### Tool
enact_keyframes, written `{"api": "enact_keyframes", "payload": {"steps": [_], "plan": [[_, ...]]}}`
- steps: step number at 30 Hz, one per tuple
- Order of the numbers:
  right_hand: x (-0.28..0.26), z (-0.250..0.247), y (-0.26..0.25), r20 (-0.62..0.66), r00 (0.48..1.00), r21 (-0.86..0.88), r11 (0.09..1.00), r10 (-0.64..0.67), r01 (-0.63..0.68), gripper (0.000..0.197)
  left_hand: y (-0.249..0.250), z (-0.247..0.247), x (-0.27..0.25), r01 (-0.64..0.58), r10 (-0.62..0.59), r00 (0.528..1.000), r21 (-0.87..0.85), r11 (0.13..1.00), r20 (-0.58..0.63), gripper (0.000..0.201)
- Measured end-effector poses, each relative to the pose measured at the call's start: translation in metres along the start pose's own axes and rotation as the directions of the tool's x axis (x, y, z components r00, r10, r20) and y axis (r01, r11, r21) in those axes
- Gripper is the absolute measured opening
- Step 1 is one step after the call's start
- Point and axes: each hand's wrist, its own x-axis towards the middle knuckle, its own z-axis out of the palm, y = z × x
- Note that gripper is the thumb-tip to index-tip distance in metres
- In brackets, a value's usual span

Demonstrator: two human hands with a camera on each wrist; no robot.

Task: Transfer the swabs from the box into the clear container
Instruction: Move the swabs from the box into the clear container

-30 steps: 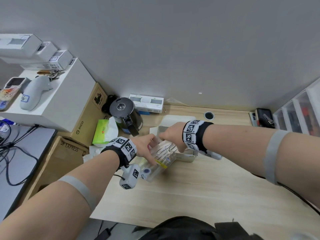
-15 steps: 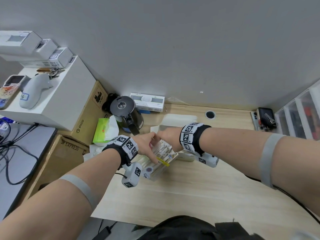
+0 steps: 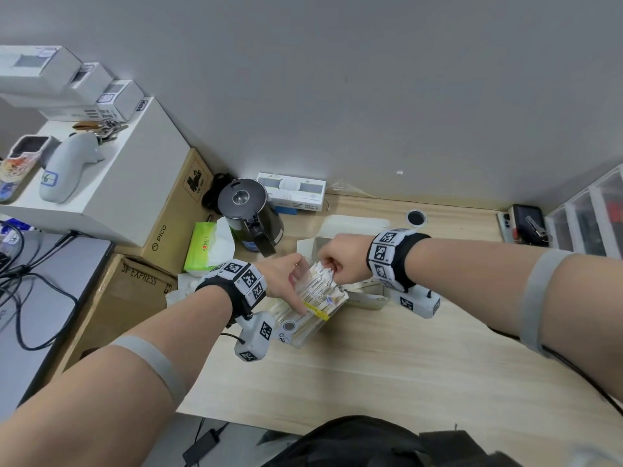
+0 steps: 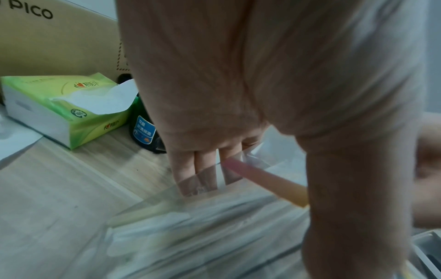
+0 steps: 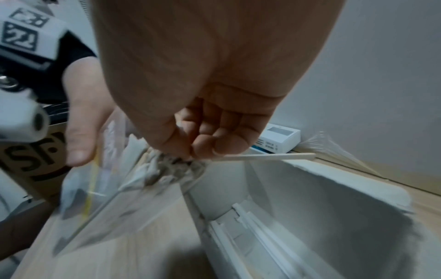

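The clear container [image 3: 312, 306] lies tilted mid-desk [image 3: 404, 365], the box [image 3: 365, 298] just behind it to the right. The kettle [image 3: 247, 214] and tissue pack [image 3: 205, 247] stand toward the desk's back left corner, the drawer unit [image 3: 590, 220] at its right edge.

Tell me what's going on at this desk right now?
A person is moving packaged swabs into a clear container on the wooden desk. The left hand grips the tilted container, fingers on one side and thumb on the other. The right hand pinches the swab ends at the container's mouth. The white box lies open just behind; what remains in it is hard to tell.
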Motion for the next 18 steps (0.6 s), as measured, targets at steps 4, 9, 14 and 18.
{"api": "enact_keyframes", "payload": {"steps": [4, 9, 14, 18], "plan": [[0.011, 0.009, -0.001, 0.060, 0.998, -0.014, 1.000, -0.026, 0.027, 0.012, 0.002, -0.002, 0.000, 0.004, -0.005, 0.999, 0.026, 1.000, 0.033, 0.077], [0.014, -0.003, 0.035, -0.020, 0.993, 0.004, 0.993, 0.116, -0.116, 0.006, -0.010, -0.004, -0.004, 0.023, -0.021, 0.998, -0.047, 0.999, 0.059, 0.085], [0.024, 0.002, 0.064, 0.002, 0.960, -0.060, 0.959, 0.279, -0.278, 0.007, -0.018, -0.006, -0.006, 0.039, -0.034, 0.995, -0.050, 0.998, 0.095, 0.099], [0.040, 0.010, 0.060, 0.012, 0.950, -0.104, 0.946, 0.311, -0.308, 0.018, -0.022, -0.009, -0.003, 0.029, -0.024, 0.994, -0.043, 0.999, 0.109, 0.094]]}}
